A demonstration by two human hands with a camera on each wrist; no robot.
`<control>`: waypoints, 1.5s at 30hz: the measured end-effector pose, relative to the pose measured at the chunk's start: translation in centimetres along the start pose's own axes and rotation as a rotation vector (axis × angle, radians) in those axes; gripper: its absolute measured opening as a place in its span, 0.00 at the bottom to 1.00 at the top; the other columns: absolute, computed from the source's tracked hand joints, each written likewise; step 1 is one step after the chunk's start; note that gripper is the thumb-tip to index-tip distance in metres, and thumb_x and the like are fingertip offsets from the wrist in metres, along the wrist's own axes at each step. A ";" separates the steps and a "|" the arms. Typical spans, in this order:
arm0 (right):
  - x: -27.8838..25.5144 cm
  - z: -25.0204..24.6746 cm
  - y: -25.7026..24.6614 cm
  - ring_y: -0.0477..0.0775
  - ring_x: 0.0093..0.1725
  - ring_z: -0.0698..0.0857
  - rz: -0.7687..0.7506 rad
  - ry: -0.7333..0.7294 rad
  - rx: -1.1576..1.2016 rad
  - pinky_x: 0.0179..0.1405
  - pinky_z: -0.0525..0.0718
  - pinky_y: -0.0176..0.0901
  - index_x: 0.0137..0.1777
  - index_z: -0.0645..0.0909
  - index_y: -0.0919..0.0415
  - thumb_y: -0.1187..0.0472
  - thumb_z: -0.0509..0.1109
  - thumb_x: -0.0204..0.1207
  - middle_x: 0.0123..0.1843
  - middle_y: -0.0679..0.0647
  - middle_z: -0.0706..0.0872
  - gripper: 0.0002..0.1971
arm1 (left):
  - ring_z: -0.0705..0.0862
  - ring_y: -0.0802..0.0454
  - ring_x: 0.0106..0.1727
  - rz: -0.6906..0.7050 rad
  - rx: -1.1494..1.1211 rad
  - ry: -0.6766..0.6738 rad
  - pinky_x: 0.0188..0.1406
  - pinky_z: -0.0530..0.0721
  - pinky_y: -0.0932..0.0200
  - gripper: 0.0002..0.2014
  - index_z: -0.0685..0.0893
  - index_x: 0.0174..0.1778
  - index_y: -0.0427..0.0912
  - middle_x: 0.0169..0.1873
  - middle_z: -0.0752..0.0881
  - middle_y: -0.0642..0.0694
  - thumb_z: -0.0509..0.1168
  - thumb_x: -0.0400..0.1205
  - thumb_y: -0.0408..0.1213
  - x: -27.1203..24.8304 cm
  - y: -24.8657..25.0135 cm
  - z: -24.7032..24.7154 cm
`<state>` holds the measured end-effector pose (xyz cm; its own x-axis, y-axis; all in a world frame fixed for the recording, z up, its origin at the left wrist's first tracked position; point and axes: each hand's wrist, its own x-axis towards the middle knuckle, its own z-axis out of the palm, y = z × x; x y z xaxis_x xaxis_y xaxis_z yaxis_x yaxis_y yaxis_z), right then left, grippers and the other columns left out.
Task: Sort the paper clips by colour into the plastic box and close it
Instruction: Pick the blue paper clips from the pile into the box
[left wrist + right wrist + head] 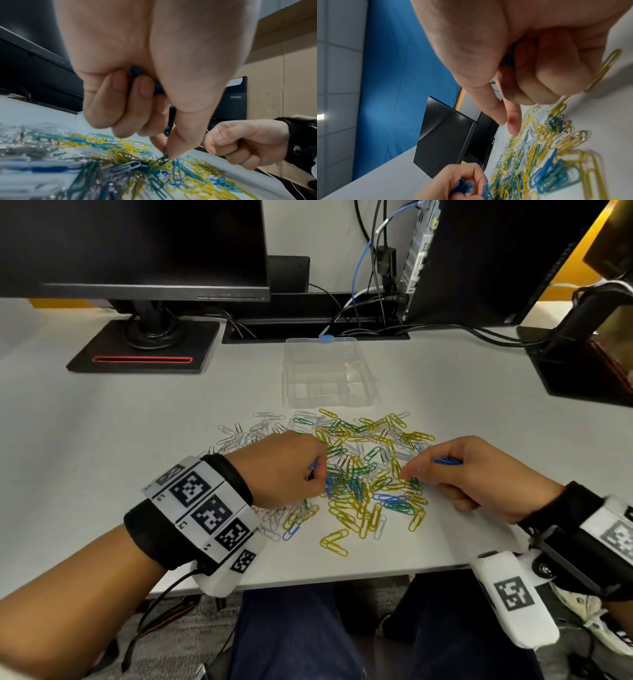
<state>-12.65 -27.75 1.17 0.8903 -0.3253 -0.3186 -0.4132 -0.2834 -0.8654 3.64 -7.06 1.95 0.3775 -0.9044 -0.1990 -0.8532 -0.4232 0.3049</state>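
A mixed heap of paper clips [356, 470], yellow, green, blue and white, lies spread on the white desk [102, 440]. Behind it stands the clear plastic box [325, 378], lid open, its compartments looking empty. My left hand [318, 474] is at the heap's left side; curled fingers keep blue clips [136, 71] in the palm while thumb and forefinger pinch another blue clip [164, 152] in the pile. My right hand [407, 474] sits at the heap's right side, holding a bunch of blue clips [447, 461] in its curled fingers, forefinger and thumb reaching down to the heap [539, 148].
A monitor [137, 244] on a black stand [144, 347] is at the back left. A computer case [479, 261] and cables [370, 313] stand behind the box. A black stand [582, 361] is at the right. The desk's front edge [342, 575] lies close to my wrists.
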 end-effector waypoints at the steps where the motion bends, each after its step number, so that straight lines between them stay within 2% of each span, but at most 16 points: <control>1: 0.0 0.0 0.0 0.49 0.19 0.61 0.001 0.001 0.005 0.18 0.63 0.36 0.44 0.91 0.58 0.58 0.71 0.78 0.20 0.50 0.66 0.08 | 0.73 0.63 0.29 0.001 -0.013 -0.002 0.29 0.67 0.66 0.05 0.82 0.46 0.46 0.27 0.75 0.58 0.63 0.81 0.42 0.0 -0.1 0.0; 5: 0.1 -0.1 0.0 0.48 0.19 0.59 0.014 0.009 0.031 0.18 0.61 0.34 0.44 0.91 0.60 0.59 0.69 0.80 0.21 0.50 0.62 0.10 | 0.71 0.61 0.26 -0.033 -0.102 -0.021 0.26 0.65 0.66 0.05 0.79 0.48 0.46 0.27 0.73 0.56 0.62 0.82 0.42 0.2 -0.4 0.0; 8: 0.1 -0.2 0.1 0.48 0.20 0.58 0.031 0.015 0.050 0.18 0.59 0.33 0.44 0.90 0.63 0.61 0.67 0.81 0.23 0.52 0.59 0.11 | 0.74 0.66 0.24 -0.038 -0.177 -0.041 0.24 0.64 0.68 0.01 0.77 0.46 0.49 0.27 0.74 0.57 0.62 0.83 0.41 0.3 -0.8 0.0; 10: 0.1 -0.3 0.1 0.48 0.21 0.57 0.039 0.010 0.063 0.18 0.58 0.34 0.44 0.90 0.63 0.63 0.66 0.82 0.24 0.52 0.58 0.12 | 0.74 0.69 0.23 -0.030 -0.200 -0.045 0.23 0.65 0.69 0.03 0.78 0.44 0.51 0.25 0.74 0.57 0.62 0.83 0.40 0.4 -1.0 0.0; 12: 0.1 -0.4 0.1 0.49 0.22 0.56 0.041 0.007 0.070 0.18 0.58 0.34 0.44 0.90 0.63 0.63 0.65 0.82 0.24 0.52 0.57 0.12 | 0.74 0.69 0.24 -0.031 -0.191 -0.024 0.25 0.65 0.69 0.04 0.80 0.42 0.53 0.24 0.73 0.58 0.64 0.83 0.41 0.4 -1.2 -0.1; 15: 0.1 -0.4 0.1 0.49 0.23 0.55 0.048 0.007 0.075 0.19 0.56 0.35 0.44 0.90 0.63 0.63 0.65 0.82 0.25 0.52 0.57 0.12 | 0.72 0.66 0.22 -0.044 -0.214 0.025 0.26 0.65 0.64 0.05 0.83 0.39 0.53 0.19 0.72 0.58 0.69 0.80 0.41 0.5 -1.4 -0.4; 18: 0.1 -0.2 0.1 0.49 0.23 0.54 0.047 0.004 0.087 0.19 0.55 0.34 0.44 0.89 0.65 0.64 0.65 0.82 0.26 0.52 0.55 0.12 | 0.72 0.68 0.21 -0.055 -0.198 0.076 0.24 0.64 0.66 0.06 0.84 0.36 0.54 0.14 0.70 0.58 0.71 0.79 0.40 0.5 -1.4 -0.8; 23: 0.2 -0.4 0.1 0.49 0.23 0.53 0.052 0.000 0.094 0.20 0.53 0.35 0.45 0.88 0.66 0.63 0.65 0.82 0.25 0.52 0.55 0.11 | 0.73 0.70 0.23 -0.061 -0.172 0.126 0.24 0.63 0.68 0.05 0.84 0.38 0.52 0.20 0.70 0.58 0.70 0.80 0.42 0.4 -1.5 -1.5; 26: 0.2 -0.4 0.3 0.49 0.23 0.53 0.059 0.003 0.103 0.20 0.53 0.35 0.44 0.89 0.65 0.63 0.65 0.83 0.26 0.52 0.56 0.12 | 0.73 0.69 0.20 -0.055 -0.297 0.148 0.22 0.66 0.72 0.05 0.84 0.41 0.47 0.20 0.70 0.59 0.67 0.82 0.40 0.5 -1.3 -1.5; 28: 0.2 -0.3 0.3 0.50 0.23 0.53 0.056 0.006 0.108 0.20 0.54 0.34 0.44 0.89 0.64 0.63 0.65 0.82 0.26 0.52 0.56 0.12 | 0.71 0.65 0.19 -0.047 -0.406 0.144 0.21 0.65 0.73 0.05 0.83 0.43 0.45 0.22 0.71 0.58 0.66 0.83 0.40 0.7 -1.1 -1.4; 30: 0.1 -0.1 0.0 0.49 0.22 0.55 0.031 0.020 0.100 0.19 0.57 0.34 0.43 0.90 0.63 0.61 0.67 0.81 0.24 0.52 0.58 0.10 | 0.66 0.61 0.20 -0.026 -0.498 0.127 0.22 0.63 0.70 0.05 0.83 0.43 0.46 0.22 0.71 0.53 0.66 0.83 0.41 0.8 -0.9 -1.3; 34: 0.2 1.0 -1.8 0.47 0.19 0.62 -0.098 0.068 0.005 0.18 0.63 0.36 0.45 0.90 0.59 0.55 0.74 0.75 0.19 0.46 0.67 0.09 | 0.63 0.57 0.20 0.004 -0.720 0.086 0.21 0.61 0.65 0.05 0.83 0.44 0.44 0.18 0.69 0.57 0.65 0.84 0.39 1.1 -0.2 -1.6; 36: 0.5 1.7 -2.7 0.49 0.20 0.61 -0.152 0.061 0.005 0.19 0.61 0.37 0.44 0.90 0.60 0.54 0.74 0.75 0.19 0.46 0.66 0.09 | 0.60 0.54 0.21 0.008 -0.885 0.026 0.21 0.57 0.63 0.05 0.81 0.44 0.43 0.19 0.67 0.54 0.63 0.85 0.36 1.4 0.5 -1.6; 38: 1.0 2.3 -3.4 0.51 0.21 0.60 -0.184 0.036 0.016 0.20 0.58 0.39 0.43 0.90 0.59 0.52 0.74 0.74 0.20 0.49 0.64 0.10 | 0.58 0.57 0.21 -0.001 -0.990 -0.018 0.19 0.56 0.65 0.05 0.79 0.45 0.42 0.19 0.64 0.55 0.61 0.86 0.35 1.7 1.1 -1.4; 42: 1.4 3.1 -4.1 0.55 0.24 0.57 -0.217 0.001 0.049 0.25 0.54 0.52 0.38 0.89 0.56 0.49 0.73 0.72 0.22 0.55 0.62 0.12 | 0.57 0.59 0.20 -0.001 -1.055 -0.047 0.18 0.55 0.67 0.08 0.78 0.44 0.42 0.20 0.62 0.57 0.57 0.88 0.34 1.9 1.7 -1.1; 45: 1.4 3.1 -4.1 0.54 0.24 0.56 -0.215 -0.018 0.081 0.26 0.52 0.52 0.36 0.87 0.58 0.53 0.73 0.75 0.25 0.56 0.61 0.10 | 0.55 0.59 0.21 -0.031 -1.142 -0.067 0.19 0.51 0.68 0.11 0.75 0.39 0.43 0.23 0.60 0.54 0.55 0.88 0.33 1.9 1.9 -0.8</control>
<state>-9.08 -24.22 3.05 0.9599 -0.2487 -0.1295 -0.1972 -0.2707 -0.9422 3.00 -9.65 2.94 0.3433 -0.9025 -0.2601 -0.0056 -0.2789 0.9603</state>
